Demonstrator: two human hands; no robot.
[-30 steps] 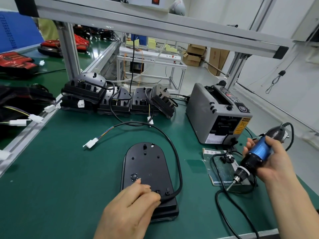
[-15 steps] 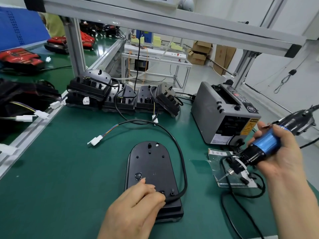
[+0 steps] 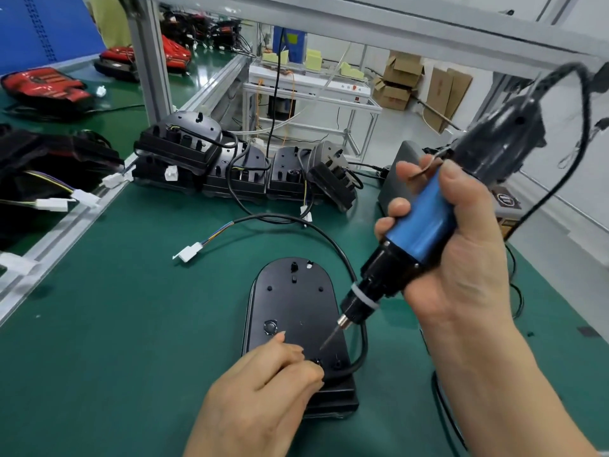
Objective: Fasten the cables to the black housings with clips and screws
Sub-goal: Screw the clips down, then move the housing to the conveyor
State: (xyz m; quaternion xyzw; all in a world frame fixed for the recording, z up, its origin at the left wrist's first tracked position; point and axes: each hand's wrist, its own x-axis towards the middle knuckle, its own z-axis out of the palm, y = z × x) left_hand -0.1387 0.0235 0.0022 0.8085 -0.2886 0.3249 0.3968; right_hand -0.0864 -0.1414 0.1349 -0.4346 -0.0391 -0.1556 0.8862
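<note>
Gripping screwdriver [image 3: 421, 225] with right hand [image 3: 468, 268], bit just above black housing [image 3: 296, 301]. Pinching cable [image 3: 363, 344] at housing's near end with left hand [image 3: 263, 397].

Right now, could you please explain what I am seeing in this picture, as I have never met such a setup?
There is no machine here: a camera worn on a person's head looks down at their two bare hands over a green workbench. The right hand grips a blue electric screwdriver, its tip pointing down at a black housing that lies flat. The left hand rests with curled fingers on the housing's near end, where a black cable leaves it; whether it pinches anything is hidden. The cable loops round to a white plug. More housings stand in a row at the back.
</note>
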